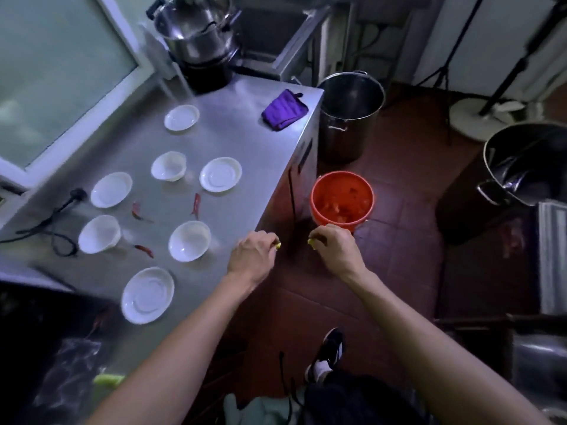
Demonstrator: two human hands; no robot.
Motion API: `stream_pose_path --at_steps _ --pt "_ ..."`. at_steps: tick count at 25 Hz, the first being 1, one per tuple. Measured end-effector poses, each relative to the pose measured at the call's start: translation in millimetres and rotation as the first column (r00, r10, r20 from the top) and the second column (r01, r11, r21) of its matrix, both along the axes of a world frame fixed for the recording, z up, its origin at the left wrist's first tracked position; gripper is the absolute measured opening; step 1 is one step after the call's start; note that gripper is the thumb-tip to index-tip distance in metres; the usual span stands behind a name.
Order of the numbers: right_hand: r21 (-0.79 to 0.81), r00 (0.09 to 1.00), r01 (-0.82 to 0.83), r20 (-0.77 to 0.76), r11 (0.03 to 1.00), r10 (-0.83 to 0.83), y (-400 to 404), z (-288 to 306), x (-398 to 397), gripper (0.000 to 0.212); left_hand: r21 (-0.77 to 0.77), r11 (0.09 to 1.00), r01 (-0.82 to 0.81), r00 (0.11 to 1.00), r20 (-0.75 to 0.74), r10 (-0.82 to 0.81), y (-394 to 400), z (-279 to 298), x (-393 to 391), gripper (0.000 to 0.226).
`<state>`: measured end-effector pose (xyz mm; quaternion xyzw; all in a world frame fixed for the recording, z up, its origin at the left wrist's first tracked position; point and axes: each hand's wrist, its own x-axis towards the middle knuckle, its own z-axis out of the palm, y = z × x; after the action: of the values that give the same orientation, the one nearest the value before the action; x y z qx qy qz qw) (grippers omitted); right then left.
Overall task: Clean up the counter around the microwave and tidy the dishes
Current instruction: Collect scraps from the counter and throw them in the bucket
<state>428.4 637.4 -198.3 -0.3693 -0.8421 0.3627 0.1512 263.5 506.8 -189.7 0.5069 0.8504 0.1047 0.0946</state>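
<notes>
Both hands hover past the tabletop's [245, 127] right edge, near the orange bucket [342, 197] on the floor. The left hand [253, 251] pinches a small yellow scrap [278, 246]; the right hand [333, 245] pinches another [311, 242] (too small to judge their axes). Three red chilies lie among white dishes, the nearest chili [144, 250] pointing lower right.

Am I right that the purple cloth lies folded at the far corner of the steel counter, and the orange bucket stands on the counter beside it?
Not quite. The purple cloth does lie folded at the far corner of the steel counter, but the orange bucket stands on the tiled floor beside the counter, not on it. The head view shows this, with both hands just in front of the bucket.
</notes>
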Motion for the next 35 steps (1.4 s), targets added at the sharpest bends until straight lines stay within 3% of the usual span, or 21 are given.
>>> stream_pose_path --at_steps 6,13,26,35 --pt "0.011 0.980 0.198 -0.011 0.980 -0.198 68.4 -2.3 60.4 0.009 0.016 0.978 0.207 0.976 -0.071 -0.205 102.7 5.9 34.7 0.015" --pt "0.022 0.953 0.298 0.054 0.954 -0.299 110.4 -21.1 88.3 0.008 -0.027 0.957 0.288 0.958 0.022 -0.287 158.3 -15.4 52.6 0.018" --pt "-0.015 0.937 0.212 0.288 0.977 -0.199 260.2 -64.2 -22.7 0.006 -0.066 0.974 0.218 0.945 0.264 -0.193 315.6 -85.4 -58.9 0.018" --pt "-0.090 0.911 0.232 0.368 0.969 -0.184 332.4 -86.6 -59.6 0.009 -0.119 0.960 0.253 0.907 0.375 -0.193 394.4 -102.7 -81.3 0.018"
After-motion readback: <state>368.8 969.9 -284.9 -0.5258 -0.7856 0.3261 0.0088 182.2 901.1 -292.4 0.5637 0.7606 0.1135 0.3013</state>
